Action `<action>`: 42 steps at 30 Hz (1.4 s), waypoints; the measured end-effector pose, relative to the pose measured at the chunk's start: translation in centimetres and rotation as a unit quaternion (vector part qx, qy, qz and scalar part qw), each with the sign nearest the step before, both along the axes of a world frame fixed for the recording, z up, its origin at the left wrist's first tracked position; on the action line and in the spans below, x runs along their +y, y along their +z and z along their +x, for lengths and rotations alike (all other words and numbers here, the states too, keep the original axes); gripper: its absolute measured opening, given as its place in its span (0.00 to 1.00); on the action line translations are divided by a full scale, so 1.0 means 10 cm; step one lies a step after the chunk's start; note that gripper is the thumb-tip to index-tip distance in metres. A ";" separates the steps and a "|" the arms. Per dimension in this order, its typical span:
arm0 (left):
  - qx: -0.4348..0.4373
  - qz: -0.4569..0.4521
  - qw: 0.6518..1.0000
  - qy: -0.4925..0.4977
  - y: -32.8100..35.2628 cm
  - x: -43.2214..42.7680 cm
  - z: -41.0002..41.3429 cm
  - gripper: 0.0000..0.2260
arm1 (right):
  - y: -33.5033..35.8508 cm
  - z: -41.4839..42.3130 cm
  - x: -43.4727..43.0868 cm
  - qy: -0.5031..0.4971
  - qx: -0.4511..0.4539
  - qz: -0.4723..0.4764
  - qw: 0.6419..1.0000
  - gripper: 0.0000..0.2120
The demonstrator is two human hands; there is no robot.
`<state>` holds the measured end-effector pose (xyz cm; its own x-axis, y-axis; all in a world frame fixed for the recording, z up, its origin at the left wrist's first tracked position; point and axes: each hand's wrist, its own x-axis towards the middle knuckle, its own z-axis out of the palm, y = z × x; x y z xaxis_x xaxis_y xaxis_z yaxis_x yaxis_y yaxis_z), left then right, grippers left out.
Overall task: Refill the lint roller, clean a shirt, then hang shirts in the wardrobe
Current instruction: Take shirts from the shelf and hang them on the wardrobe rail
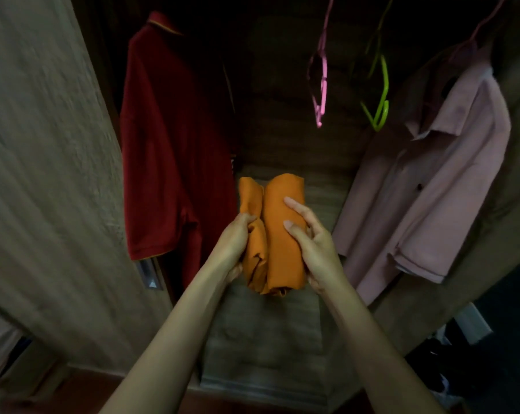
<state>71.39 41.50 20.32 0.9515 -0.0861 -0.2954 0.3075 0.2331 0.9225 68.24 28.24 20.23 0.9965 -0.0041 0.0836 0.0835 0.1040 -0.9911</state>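
Orange shirt (282, 234), folded into a bundle, sits mid-scene before the open wardrobe (282, 324). The left hand (236, 243) grips its left fold. The right hand (312, 249) clasps its right edge, thumb on top. To hang it well, shake it open by the shoulders first, then reach for the bare pink hanger (321, 85) or green hanger (382, 97), far and right, between the red polo shirt (169, 162) and pink shirt (426, 189).

No legible text — anywhere.

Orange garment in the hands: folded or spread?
Folded. The orange fabric garment is a compact doubled-over bundle, held between the left hand and right hand.
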 end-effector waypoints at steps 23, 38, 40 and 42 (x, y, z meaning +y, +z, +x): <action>-0.351 0.241 0.901 -0.081 0.16 0.13 -0.04 0.14 | 0.54 0.64 -0.11 -0.128 0.105 0.020 0.986 0.17; -0.210 0.046 0.976 0.036 0.30 0.02 0.18 0.07 | 0.31 0.27 -0.04 -0.028 -0.125 0.005 0.992 0.27; -0.219 0.054 0.973 0.045 0.30 -0.02 0.18 0.06 | 0.30 0.25 -0.02 -0.069 -0.147 -0.002 0.987 0.18; -0.223 0.060 0.971 0.055 0.31 -0.04 0.19 0.05 | 0.28 0.25 -0.01 -0.108 -0.170 -0.012 0.979 0.13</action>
